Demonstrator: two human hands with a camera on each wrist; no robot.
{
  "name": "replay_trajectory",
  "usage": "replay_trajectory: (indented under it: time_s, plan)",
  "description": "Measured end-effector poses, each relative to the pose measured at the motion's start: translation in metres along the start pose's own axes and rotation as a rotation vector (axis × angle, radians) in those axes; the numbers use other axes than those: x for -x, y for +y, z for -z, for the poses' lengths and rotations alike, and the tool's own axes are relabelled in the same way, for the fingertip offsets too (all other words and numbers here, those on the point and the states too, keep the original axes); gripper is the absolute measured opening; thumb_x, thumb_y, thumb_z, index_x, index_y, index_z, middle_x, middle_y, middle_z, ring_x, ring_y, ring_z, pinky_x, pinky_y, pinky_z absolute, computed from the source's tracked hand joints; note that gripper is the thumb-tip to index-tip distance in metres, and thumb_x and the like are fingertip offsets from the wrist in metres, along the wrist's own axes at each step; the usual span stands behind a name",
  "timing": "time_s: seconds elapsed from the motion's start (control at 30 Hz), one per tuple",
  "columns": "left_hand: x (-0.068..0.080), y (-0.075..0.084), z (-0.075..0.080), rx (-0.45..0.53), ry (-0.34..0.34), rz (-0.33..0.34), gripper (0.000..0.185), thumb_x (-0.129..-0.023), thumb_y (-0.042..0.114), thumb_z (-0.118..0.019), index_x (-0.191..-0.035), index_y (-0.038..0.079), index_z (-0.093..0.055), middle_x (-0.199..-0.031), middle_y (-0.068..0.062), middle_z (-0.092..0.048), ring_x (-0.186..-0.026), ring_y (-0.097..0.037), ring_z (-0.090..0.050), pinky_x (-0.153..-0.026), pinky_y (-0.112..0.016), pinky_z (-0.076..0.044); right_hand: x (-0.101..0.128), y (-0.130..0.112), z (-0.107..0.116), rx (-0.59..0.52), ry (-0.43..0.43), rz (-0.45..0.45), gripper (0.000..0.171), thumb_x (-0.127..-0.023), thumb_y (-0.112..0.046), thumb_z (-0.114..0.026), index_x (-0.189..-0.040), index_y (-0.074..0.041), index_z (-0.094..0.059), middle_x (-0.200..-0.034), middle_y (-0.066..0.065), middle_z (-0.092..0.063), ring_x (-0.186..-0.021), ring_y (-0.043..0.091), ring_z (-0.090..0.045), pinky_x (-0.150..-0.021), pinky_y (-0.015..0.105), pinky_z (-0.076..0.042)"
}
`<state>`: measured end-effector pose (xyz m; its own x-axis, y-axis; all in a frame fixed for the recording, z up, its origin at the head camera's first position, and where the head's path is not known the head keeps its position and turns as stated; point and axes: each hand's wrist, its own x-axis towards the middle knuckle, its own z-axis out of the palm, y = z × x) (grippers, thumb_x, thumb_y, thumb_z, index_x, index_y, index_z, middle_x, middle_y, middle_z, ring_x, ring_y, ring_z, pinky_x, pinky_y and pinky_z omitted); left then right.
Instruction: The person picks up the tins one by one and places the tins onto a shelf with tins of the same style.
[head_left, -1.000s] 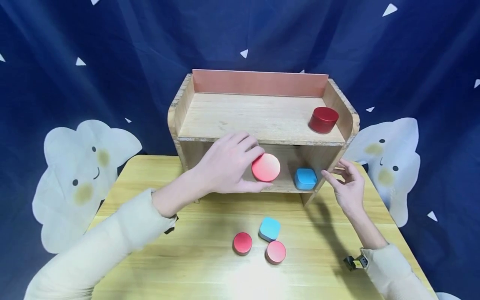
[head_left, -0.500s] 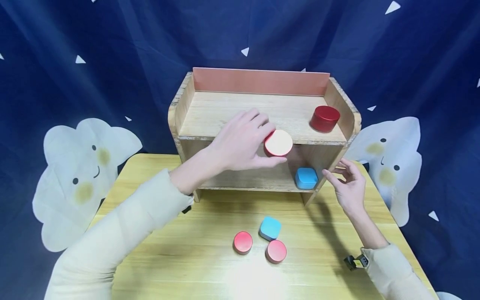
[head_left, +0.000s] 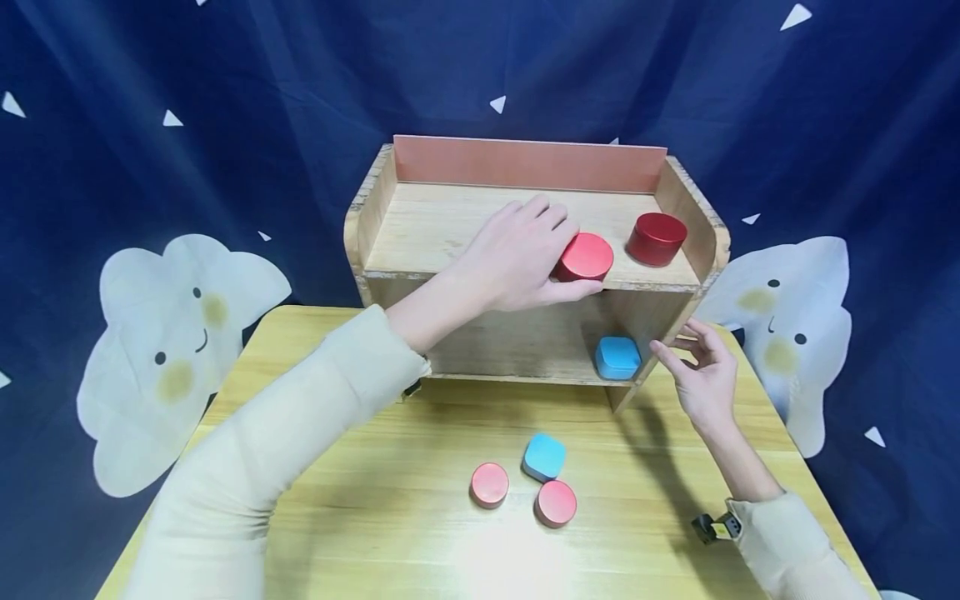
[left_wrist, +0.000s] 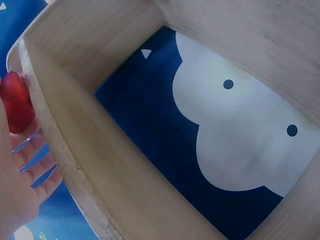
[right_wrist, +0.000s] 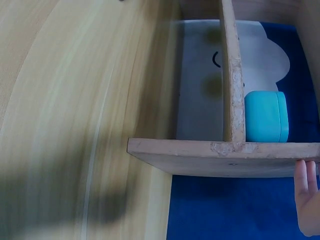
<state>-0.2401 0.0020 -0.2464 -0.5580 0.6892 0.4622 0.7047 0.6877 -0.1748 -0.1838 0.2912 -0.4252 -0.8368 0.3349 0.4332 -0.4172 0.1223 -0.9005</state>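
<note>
My left hand (head_left: 528,254) grips a round red tin (head_left: 587,257) between thumb and fingers, at the front edge of the upper board of a small wooden shelf (head_left: 465,221). In the left wrist view, the hand (left_wrist: 20,170) and the red tin show at the left edge. To the right of the held tin, a darker red round tin (head_left: 657,240) stands on the upper board. My right hand (head_left: 705,379) touches the shelf's right side panel with its fingers. On the lower board, near that panel, sits a blue square tin (head_left: 618,358), also seen in the right wrist view.
On the wooden table (head_left: 360,517) in front of the shelf lie a red round tin (head_left: 489,485), a pinkish-red round tin (head_left: 556,503) and a light blue square tin (head_left: 544,457). A dark blue curtain (head_left: 315,100) with white cloud shapes hangs behind.
My left hand has carried the red tin up and to the right, from in front of the lower compartment to the upper board's edge. My right hand stays against the side panel.
</note>
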Motion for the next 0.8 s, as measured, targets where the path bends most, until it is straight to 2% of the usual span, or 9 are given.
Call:
replay_trajectory:
  time_s: [0.27, 0.4, 0.8]
  plan:
    - [-0.012, 0.003, -0.005, -0.042, -0.06, 0.016, 0.072, -0.098, 0.073, -0.048, -0.128, 0.01, -0.066, -0.122, -0.008, -0.069, -0.113, -0.027, -0.063, -0.092, -0.04, -0.053, 0.0, 0.0, 0.0, 0.004, 0.001, 0.006, 0.051, -0.082, 0.022, -0.074, -0.129, 0.002, -0.07, -0.107, -0.011, -0.074, -0.087, -0.001, -0.073, -0.071, 0.011, -0.059]
    - [-0.016, 0.006, -0.006, -0.056, -0.087, 0.03, 0.075, -0.1, 0.074, -0.043, -0.128, 0.008, -0.065, -0.124, -0.009, -0.067, -0.117, -0.027, -0.061, -0.093, -0.04, -0.052, 0.0, -0.001, 0.0, 0.008, 0.0, 0.016, 0.05, -0.082, 0.021, -0.074, -0.129, 0.004, -0.07, -0.107, -0.011, -0.074, -0.087, -0.001, -0.072, -0.07, 0.011, -0.059]
    - [-0.028, 0.004, -0.014, -0.074, -0.114, 0.051, 0.074, -0.102, 0.072, -0.039, -0.13, 0.008, -0.063, -0.126, -0.01, -0.067, -0.116, -0.027, -0.059, -0.091, -0.039, -0.052, 0.001, 0.0, -0.001, 0.014, 0.001, 0.012, 0.05, -0.082, 0.022, -0.074, -0.128, 0.004, -0.07, -0.108, -0.011, -0.073, -0.087, -0.002, -0.072, -0.07, 0.011, -0.059]
